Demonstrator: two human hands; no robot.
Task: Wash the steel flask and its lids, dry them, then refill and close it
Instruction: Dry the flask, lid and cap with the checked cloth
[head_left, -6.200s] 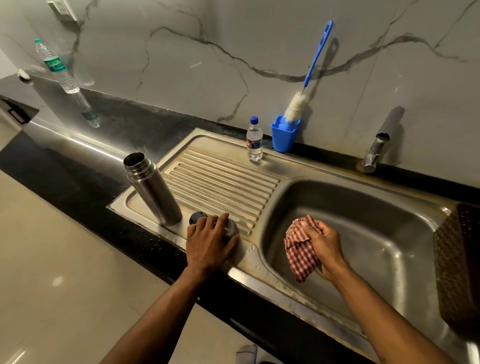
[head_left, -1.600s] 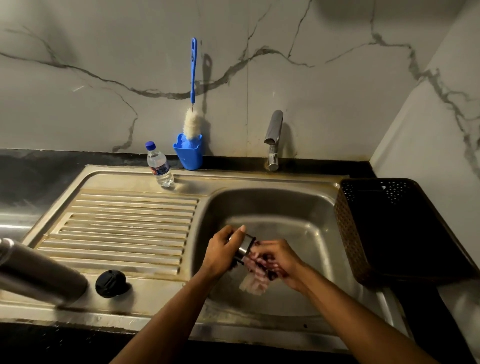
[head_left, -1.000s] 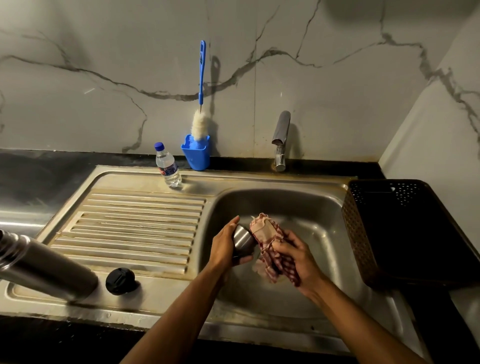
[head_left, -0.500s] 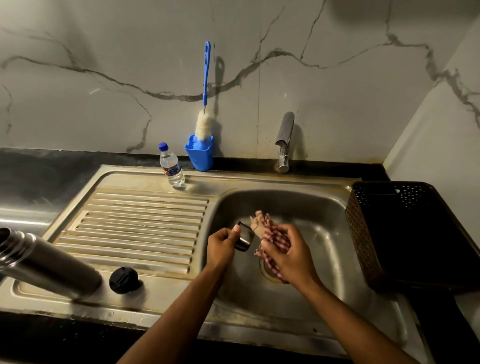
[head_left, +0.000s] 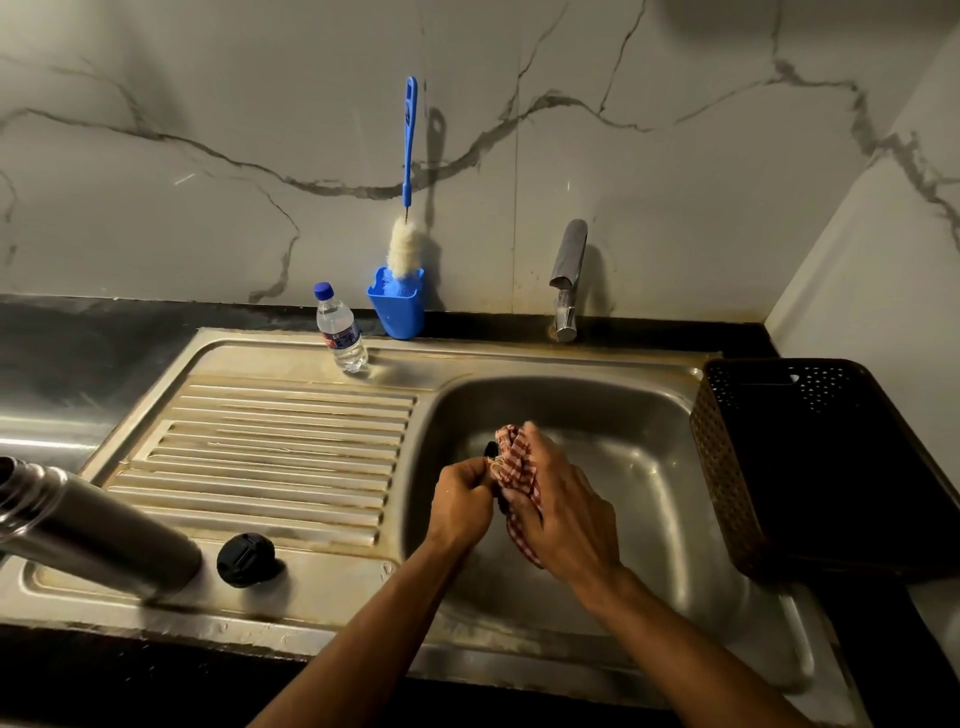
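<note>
Curled tight, my left hand (head_left: 460, 499) grips the steel cup lid (head_left: 490, 450), which is almost wholly hidden between my hands; only a dark bit of it shows above my knuckles. My right hand (head_left: 563, 506) wraps the red checked cloth (head_left: 517, 460) around it, fingers closed on the cloth, over the sink basin (head_left: 675, 467). Down at my left the steel flask (head_left: 88, 525) stands open on the drainboard (head_left: 280, 447), with the black inner stopper (head_left: 245, 559) just beside its base. At my right sits a dark perforated basket (head_left: 727, 467). Further back stand a small water bottle (head_left: 340, 332), a blue holder (head_left: 397, 309) with a bottle brush (head_left: 408, 182), and the tap (head_left: 567, 275) against the marble wall (head_left: 208, 130).
</note>
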